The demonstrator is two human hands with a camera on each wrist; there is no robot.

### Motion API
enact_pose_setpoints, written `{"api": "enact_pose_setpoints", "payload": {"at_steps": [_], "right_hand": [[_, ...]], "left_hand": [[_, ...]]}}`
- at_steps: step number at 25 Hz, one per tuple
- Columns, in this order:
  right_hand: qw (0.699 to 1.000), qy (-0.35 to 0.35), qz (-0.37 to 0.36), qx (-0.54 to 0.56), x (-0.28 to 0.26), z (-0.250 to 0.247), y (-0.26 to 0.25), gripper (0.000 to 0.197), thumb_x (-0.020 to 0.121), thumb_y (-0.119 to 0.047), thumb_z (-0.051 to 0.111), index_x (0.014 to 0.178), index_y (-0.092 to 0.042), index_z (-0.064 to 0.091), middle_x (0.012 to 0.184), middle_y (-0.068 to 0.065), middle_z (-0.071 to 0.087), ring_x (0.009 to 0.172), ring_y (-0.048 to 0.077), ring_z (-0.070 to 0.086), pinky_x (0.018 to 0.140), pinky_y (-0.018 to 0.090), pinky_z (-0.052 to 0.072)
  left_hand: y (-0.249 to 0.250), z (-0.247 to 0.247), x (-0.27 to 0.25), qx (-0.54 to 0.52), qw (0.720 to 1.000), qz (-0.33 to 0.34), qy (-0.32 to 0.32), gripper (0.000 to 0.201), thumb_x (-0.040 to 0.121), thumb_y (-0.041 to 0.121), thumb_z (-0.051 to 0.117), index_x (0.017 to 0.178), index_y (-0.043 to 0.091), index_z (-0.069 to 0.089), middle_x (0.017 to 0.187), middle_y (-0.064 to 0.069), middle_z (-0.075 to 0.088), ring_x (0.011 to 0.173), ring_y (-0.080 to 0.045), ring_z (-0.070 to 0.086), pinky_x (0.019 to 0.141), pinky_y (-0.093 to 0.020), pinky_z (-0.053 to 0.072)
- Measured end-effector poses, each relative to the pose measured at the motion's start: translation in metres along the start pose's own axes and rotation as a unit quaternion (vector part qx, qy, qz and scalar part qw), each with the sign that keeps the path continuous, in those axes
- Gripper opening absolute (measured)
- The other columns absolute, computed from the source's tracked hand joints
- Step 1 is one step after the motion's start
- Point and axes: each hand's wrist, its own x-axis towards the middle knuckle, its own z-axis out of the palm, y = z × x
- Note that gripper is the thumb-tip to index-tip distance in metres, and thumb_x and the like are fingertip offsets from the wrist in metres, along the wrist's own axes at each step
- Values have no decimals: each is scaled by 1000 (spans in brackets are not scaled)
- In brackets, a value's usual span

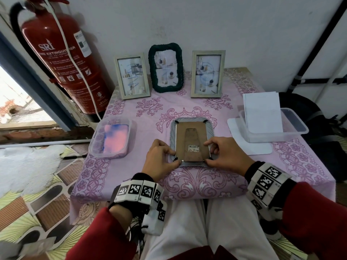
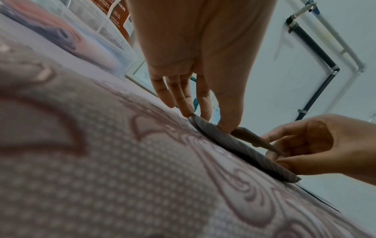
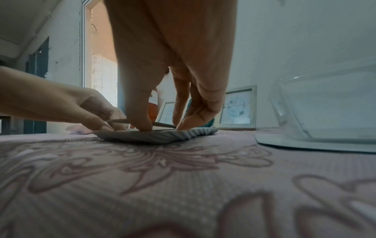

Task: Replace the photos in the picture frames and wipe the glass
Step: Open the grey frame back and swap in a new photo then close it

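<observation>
Lying face down at the tabletop's (image 1: 309, 166) 6 o'clock edge, the grey frame (image 1: 173, 128) is being worked on: its brown backing board (image 1: 191, 139) is being pinched at both near corners by the left hand (image 1: 159, 160) and right hand (image 1: 223, 154). Bending or a slipped glass pane is being risked if one corner is being lifted faster. A raised board edge is being shown only by the wrist views.

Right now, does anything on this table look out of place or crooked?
Mostly tidy. The grey frame lies face down, its brown backing board lifted at the near edge between the left hand and right hand, which fits the job. The clear tub sits askew across its own lid.
</observation>
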Motion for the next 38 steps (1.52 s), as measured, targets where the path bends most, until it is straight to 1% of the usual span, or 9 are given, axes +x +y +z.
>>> {"api": "enact_pose_setpoints", "payload": {"at_steps": [4,9,13,16,18,22,29,33,38], "right_hand": [[1000,-6,-23,-12,-1,1,-2,44,64,-13,76,106,-9,62,75,-3,55,67,11,53,66,25,47],[999,-33,3,18,0,-7,-1,40,70,-11,76,107,-6,63,82,8,63,76,19,61,74,29,52],[997,-40,41,56,7,-13,3,24,82,-2,61,106,-4,65,84,10,65,76,16,61,69,13,48],[998,-23,40,50,9,-14,3,24,82,7,51,95,-5,68,88,12,69,83,21,64,77,24,51],[997,-31,36,55,8,-13,1,17,78,2,59,89,-8,69,82,11,69,79,22,65,75,29,53],[994,-103,3,27,3,-9,0,26,71,-3,69,92,-16,61,76,4,63,68,15,58,65,23,49],[995,-80,-27,52,3,-10,2,37,67,4,68,92,-18,54,74,5,63,62,7,57,60,20,48],[994,-80,-35,59,2,-13,0,37,67,5,68,95,-16,55,74,4,63,64,10,57,62,21,48],[996,-49,-5,72,1,-15,1,25,78,4,59,98,-11,64,81,10,65,74,20,61,69,26,49]], "left_hand": [[0,1,0,-4,1000,-3,4,26,65,21,82,84,10,69,98,0,48,95,-17,55,89,-30,46],[0,-3,1,27,1000,-5,-9,31,64,28,82,89,13,69,98,0,50,93,-17,55,89,-34,46],[0,-11,7,52,998,-11,-44,23,73,32,75,90,16,71,100,-1,56,95,-16,56,91,-33,45],[-2,-14,12,19,999,-32,-29,17,84,24,65,84,9,72,93,-4,66,91,-17,61,86,-27,46],[-3,-15,11,13,999,-26,-36,14,79,24,70,78,11,73,92,-2,68,89,-14,61,82,-25,46],[-4,-14,6,-5,999,-8,-35,10,66,21,80,73,15,74,91,1,64,90,-11,59,84,-27,45],[-4,-13,6,-13,1000,4,-28,9,65,17,81,72,15,75,91,-1,65,90,-10,59,77,-22,41],[-3,-14,6,-6,999,17,-30,8,66,18,80,72,15,75,90,-2,66,91,-12,59,82,-27,45],[-6,-11,9,-13,1000,1,-26,17,78,25,72,93,17,66,92,-1,64,86,-12,58,80,-25,47]]}}
